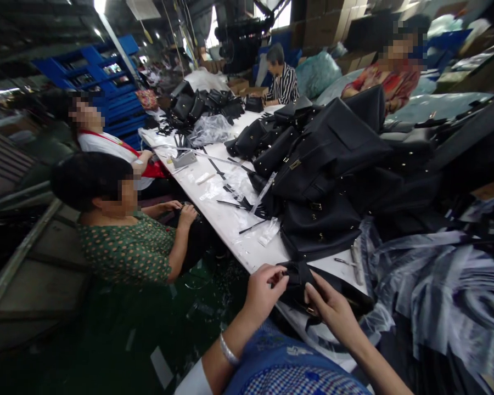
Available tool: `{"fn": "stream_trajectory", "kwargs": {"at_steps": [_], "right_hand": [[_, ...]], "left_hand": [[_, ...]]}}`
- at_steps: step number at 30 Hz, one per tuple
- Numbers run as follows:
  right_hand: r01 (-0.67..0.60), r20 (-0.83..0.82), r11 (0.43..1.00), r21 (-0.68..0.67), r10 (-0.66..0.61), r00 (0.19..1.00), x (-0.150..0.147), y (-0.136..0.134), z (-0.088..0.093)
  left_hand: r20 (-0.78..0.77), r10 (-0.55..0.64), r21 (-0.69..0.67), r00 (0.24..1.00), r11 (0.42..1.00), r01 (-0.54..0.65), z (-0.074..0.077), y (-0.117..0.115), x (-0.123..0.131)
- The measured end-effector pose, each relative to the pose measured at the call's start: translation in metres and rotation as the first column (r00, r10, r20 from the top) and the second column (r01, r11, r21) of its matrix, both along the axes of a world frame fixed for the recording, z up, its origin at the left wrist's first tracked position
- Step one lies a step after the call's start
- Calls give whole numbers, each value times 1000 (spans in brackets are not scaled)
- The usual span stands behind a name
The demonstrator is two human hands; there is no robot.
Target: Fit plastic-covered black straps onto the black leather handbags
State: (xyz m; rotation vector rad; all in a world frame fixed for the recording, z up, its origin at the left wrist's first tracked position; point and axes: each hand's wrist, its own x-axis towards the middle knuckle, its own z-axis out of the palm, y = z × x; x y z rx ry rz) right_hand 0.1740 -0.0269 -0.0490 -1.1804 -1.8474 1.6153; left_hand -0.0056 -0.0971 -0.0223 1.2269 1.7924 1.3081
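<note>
At the near edge of the white table, a black handbag (pixel 341 284) with gold-coloured metal fittings lies between my hands. My left hand (pixel 265 288), a silver bangle at its wrist, pinches the bag's left end with thumb and fingertips; the exact part in the pinch is hidden. On the other side my right hand (pixel 331 302) grips the bag's black material, thumb on the near side and fingers along the top. Just beyond lies a big heap of black handbags (pixel 321 227). A slim pen-like tool (pixel 344 262) rests right of the bag.
Black strips, clear plastic scraps and a ruler (pixel 264 192) litter the white table (pixel 230 233). Plastic-wrapped black material (pixel 440 274) is piled at my right. A person in a green dotted top (pixel 127 247) sits at left; others sit farther along. Another bag pile (pixel 189 104) stands at the far end.
</note>
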Motion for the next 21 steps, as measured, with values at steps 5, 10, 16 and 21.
{"fn": "stream_trajectory", "kwargs": {"at_steps": [5, 10, 16, 21], "right_hand": [[-88, -62, 985, 146, 98, 993, -6, 17, -15], [-101, -113, 989, 104, 112, 987, -9, 23, -15], [-196, -220, 981, 18, 195, 956, -7, 24, 1], [-164, -311, 975, -147, 111, 944, 12, 23, 1]], "left_hand": [[-217, -119, 9, 969, 992, 124, 18, 13, 27], [-174, -221, -5, 960, 975, 224, 13, 17, 21], [-279, -341, -15, 898, 936, 351, 21, 25, 4], [75, -267, -7, 961, 963, 268, 5, 30, 0]]}}
